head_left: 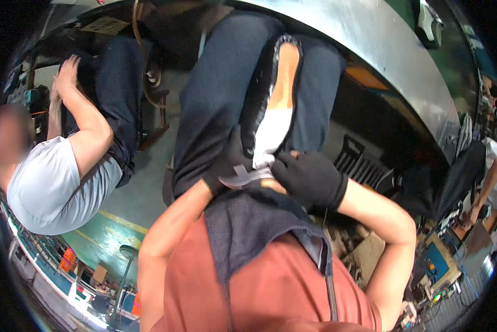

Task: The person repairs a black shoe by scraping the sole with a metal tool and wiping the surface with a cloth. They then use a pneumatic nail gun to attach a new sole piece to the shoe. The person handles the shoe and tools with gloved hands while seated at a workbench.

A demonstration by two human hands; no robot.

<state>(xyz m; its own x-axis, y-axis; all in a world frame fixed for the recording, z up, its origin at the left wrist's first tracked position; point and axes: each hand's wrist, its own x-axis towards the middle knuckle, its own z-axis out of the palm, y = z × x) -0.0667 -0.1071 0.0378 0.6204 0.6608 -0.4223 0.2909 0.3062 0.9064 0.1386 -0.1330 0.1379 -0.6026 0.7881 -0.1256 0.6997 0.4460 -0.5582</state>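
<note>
Sole side up, a long black shoe upper (284, 74) with a tan insole lies across my lap; white material covers its near part. My left hand (229, 157), in a black glove, is closed against the left side of the shoe's near end; its fingers blend into the dark surface. My right hand (309, 176), in a black glove with bare fingertips, is curled shut at the near end, by the bunched white material. A curved grey metal-looking tool (245, 178) runs from my right thumb toward my left wrist; its kind I cannot make out.
A shiny metal bench (364, 41) curves past my knees. At left sits a co-worker in a grey shirt (65, 177), hands raised. A dark slatted crate (362, 163) stands beside my right leg. Another shoe (429, 25) rests at the upper right.
</note>
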